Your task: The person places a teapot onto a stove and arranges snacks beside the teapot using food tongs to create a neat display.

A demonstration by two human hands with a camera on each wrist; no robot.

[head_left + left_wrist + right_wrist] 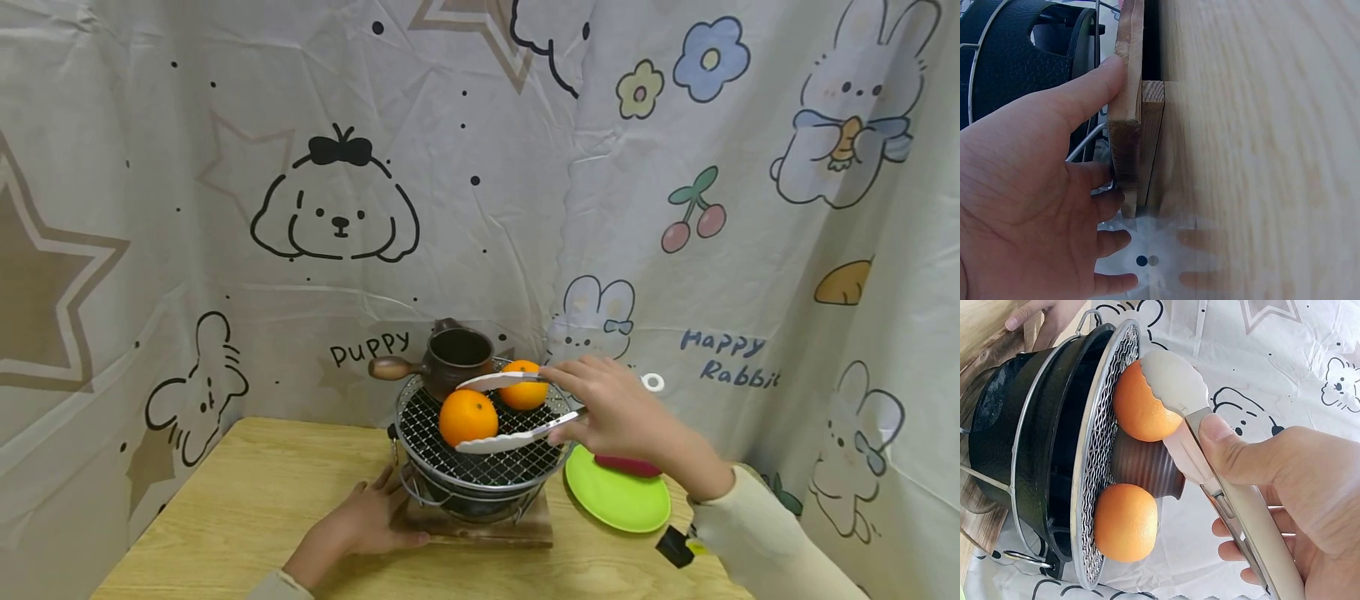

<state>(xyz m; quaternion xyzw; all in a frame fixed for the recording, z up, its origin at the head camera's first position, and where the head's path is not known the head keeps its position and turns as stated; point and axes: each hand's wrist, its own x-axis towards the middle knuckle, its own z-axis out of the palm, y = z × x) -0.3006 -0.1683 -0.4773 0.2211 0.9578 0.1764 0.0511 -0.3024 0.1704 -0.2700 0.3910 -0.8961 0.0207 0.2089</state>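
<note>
A small black grill stove (480,492) with a wire mesh (510,462) stands on a wooden base (480,533). On the mesh sit two oranges and a brown clay pot (453,357). My right hand (592,408) grips white-tipped tongs (498,440), whose arms are spread on either side of the front orange (468,417). The back orange (522,387) lies just behind the upper arm. In the right wrist view one tong tip (1175,387) lies against the front orange (1141,409). My left hand (367,521) rests flat against the base's left edge, thumb (1094,81) on the wood (1125,125).
A lime-green plate (618,500) with a red object (628,465) lies right of the stove on the wooden table (247,500). The pot's wooden handle (390,367) points left. A printed cloth backdrop (337,208) closes off the back and sides.
</note>
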